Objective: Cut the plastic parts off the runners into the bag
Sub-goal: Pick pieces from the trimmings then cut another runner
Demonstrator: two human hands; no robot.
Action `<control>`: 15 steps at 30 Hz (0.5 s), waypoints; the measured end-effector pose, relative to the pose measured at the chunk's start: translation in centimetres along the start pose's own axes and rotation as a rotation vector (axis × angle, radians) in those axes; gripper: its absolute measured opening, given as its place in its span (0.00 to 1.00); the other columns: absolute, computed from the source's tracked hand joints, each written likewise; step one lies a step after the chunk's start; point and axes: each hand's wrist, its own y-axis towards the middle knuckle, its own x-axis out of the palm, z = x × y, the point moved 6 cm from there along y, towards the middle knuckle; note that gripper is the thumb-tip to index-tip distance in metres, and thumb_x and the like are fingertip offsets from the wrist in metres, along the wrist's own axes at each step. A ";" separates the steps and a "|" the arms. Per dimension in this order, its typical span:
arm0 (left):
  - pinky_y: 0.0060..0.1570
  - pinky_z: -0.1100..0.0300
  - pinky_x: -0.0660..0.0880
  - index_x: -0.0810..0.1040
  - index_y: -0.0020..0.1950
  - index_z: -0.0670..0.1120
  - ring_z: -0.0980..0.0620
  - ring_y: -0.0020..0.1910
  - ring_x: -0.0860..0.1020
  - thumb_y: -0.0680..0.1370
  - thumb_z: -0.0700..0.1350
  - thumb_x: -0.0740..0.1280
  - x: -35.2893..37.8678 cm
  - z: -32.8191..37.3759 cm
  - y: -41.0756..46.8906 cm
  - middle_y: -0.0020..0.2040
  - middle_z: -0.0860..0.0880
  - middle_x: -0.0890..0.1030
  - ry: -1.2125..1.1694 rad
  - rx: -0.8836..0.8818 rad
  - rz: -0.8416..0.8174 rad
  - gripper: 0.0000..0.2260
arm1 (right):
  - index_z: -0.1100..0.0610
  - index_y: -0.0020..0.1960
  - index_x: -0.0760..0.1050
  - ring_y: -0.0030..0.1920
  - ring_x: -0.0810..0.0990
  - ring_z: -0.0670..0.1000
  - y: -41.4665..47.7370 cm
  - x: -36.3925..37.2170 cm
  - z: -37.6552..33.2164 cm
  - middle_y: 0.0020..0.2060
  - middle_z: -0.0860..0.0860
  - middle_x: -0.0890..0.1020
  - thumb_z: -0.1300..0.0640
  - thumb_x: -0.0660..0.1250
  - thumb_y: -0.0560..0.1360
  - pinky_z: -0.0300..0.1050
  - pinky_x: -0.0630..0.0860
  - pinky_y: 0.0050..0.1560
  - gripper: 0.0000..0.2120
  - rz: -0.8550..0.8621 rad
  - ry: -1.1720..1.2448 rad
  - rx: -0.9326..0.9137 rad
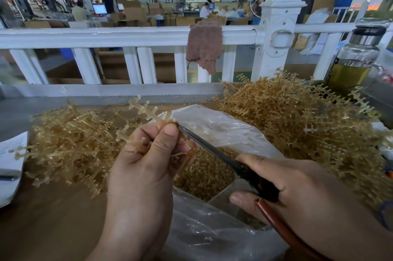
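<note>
My left hand [146, 154] pinches a translucent amber runner [146, 109] with small parts along its stem, held above a clear plastic bag [223, 128]. My right hand [287, 188] grips scissors [214, 152] with dark blades and a brown handle. The blade tips meet the runner right at my left thumb. The open bag holds a mass of small amber cut parts [206, 173]. Part of the runner is hidden behind my left fingers.
A heap of amber runners [70, 145] lies left of the bag and a larger heap [297, 116] to the right. A white railing [127, 37] with a brown cloth [204, 45] stands behind. A glass bottle [357, 56] stands at far right, papers [10, 154] at far left.
</note>
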 end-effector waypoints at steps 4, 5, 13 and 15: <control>0.36 0.62 0.80 0.76 0.41 0.43 0.52 0.36 0.81 0.70 0.48 0.71 0.3 -0.1 -0.1 0.35 0.44 0.80 0.026 0.017 -0.027 0.10 | 0.39 0.65 0.70 0.35 0.78 0.36 0.1 -0.3 -0.2 0.36 0.35 0.79 0.27 0.56 0.69 0.29 0.73 0.31 0.29 0.030 -0.043 -0.010; 0.37 0.62 0.80 0.75 0.41 0.43 0.51 0.36 0.81 0.70 0.48 0.71 0.3 -0.1 -0.1 0.35 0.44 0.80 0.043 0.025 -0.033 0.10 | 0.39 0.64 0.69 0.35 0.78 0.36 0.0 -0.4 -0.3 0.36 0.35 0.79 0.27 0.56 0.69 0.30 0.74 0.31 0.29 0.046 -0.042 -0.014; 0.38 0.59 0.79 0.78 0.35 0.50 0.50 0.36 0.81 0.68 0.50 0.71 0.7 0.2 -0.3 0.34 0.43 0.81 0.088 0.061 -0.057 0.06 | 0.44 0.61 0.69 0.35 0.81 0.40 0.0 -0.8 -0.4 0.37 0.41 0.83 0.30 0.58 0.69 0.41 0.80 0.32 0.26 0.171 -0.060 -0.081; 0.38 0.58 0.78 0.77 0.35 0.49 0.50 0.36 0.80 0.68 0.50 0.71 0.6 0.1 -0.3 0.34 0.43 0.80 0.096 0.067 -0.050 0.06 | 0.46 0.60 0.70 0.34 0.82 0.40 0.0 -0.8 -0.3 0.36 0.42 0.83 0.31 0.59 0.69 0.42 0.80 0.31 0.26 0.182 -0.058 -0.092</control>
